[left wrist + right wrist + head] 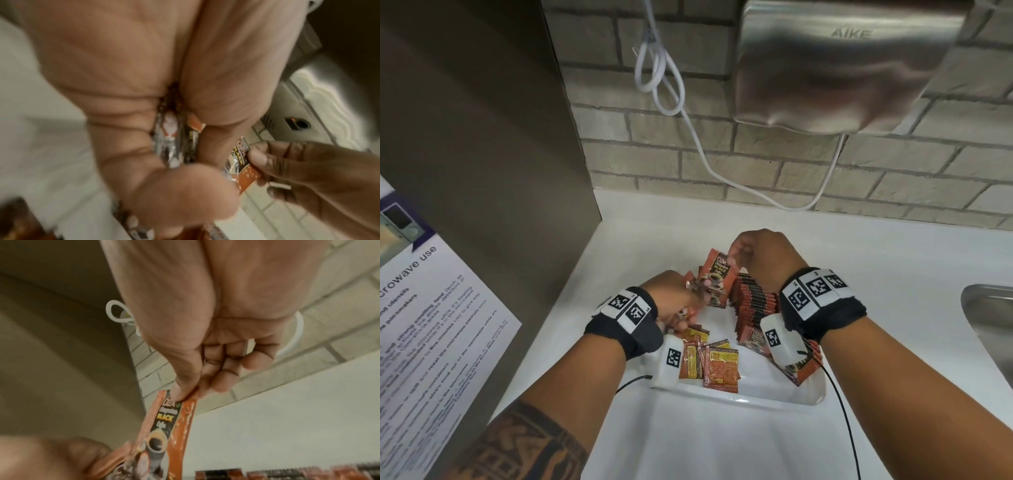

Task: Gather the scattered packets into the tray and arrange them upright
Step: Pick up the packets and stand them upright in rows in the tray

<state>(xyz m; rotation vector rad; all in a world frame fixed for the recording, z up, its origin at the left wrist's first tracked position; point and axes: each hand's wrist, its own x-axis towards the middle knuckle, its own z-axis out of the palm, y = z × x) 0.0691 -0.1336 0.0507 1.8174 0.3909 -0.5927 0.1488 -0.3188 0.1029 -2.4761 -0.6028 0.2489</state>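
My right hand (760,257) pinches one coffee packet (717,277) by its top edge between thumb and fingers, hanging upright over the white tray (756,394) on the worktop (876,274) — my left hand (671,294) is clamped on a small bundle of packets (174,138) beside it. A row of packets (756,301) stands upright on the tray's right side — a few loose packets (712,363) lie flat at its left
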